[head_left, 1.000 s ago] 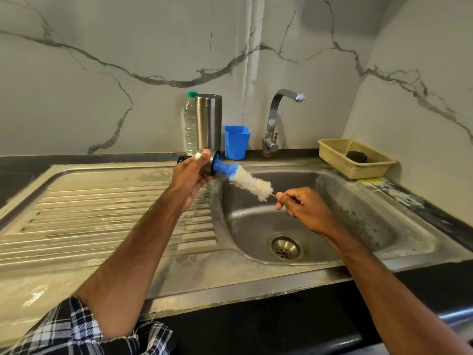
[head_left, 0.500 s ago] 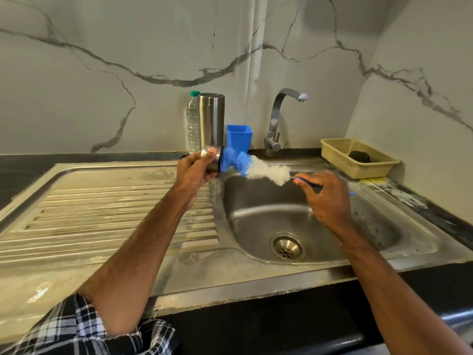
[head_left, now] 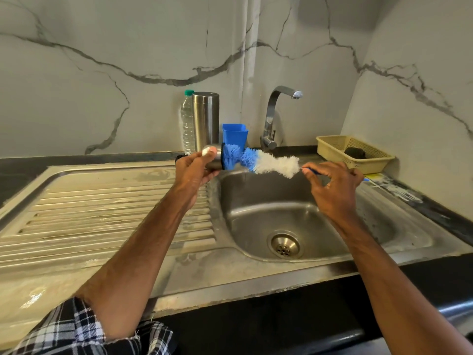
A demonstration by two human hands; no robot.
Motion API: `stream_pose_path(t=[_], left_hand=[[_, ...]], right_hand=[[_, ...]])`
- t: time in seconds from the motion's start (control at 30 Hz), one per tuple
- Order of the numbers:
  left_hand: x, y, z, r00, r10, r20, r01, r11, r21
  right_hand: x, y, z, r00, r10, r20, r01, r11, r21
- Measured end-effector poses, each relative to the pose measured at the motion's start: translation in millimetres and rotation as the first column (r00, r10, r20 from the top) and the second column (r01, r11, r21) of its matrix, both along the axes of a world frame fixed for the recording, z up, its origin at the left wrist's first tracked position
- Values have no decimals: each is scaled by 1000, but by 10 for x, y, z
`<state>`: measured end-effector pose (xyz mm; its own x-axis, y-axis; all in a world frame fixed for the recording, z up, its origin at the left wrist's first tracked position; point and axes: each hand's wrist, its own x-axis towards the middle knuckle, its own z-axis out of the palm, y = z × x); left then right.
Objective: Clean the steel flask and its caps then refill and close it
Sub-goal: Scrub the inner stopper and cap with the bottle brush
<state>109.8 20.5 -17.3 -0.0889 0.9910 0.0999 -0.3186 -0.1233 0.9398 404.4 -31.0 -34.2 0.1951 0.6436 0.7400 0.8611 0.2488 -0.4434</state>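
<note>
Brush [head_left: 266, 163] raised level since earlier. Left hand [head_left: 194, 167] grips cap [head_left: 215, 161]; right hand [head_left: 330, 185] pinches brush stem. Cap scrub ongoing; flask [head_left: 206, 121] refill and closing likely pending.

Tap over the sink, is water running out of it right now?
No, no stream of water falls from the spout of the tap into the sink basin below.

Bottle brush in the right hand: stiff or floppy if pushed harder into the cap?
The brush splays its blue bristles against the cap in the left hand, so they likely yield easily. Its thin stem probably flexes under a push. Likely light: the right hand pinches its handle with fingertips alone.
</note>
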Motion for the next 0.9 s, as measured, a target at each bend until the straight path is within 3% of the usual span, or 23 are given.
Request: stream_pose_path(t=[0.27,0.4,0.5,0.63,0.73,0.9], left_hand=[[-32,16,-8,1000,5,-15,-4,1000,10],[-11,-12,-23,999,-26,-33,25,999,-31],[4,-27,18,999,-33,8,33,999,-24],[33,-29,16,998,-59,-10,59,998,-28],[50,-25,3,996,-87,4,87,996,-33],[84,-17,6,999,-45,28,47,997,-58]], right_hand=[[13,-18,26,999,17,-39,-16,999,32],[-25,9,6,998,50,33,-51,998,40],[67,0,23,999,1,-49,1,999,49],[-15,13,-12,998,61,-1,-61,997,41],[47,13,15,998,18,-65,-16,999,37],[22,4,-7,1000,21,10,-22,993,119]])
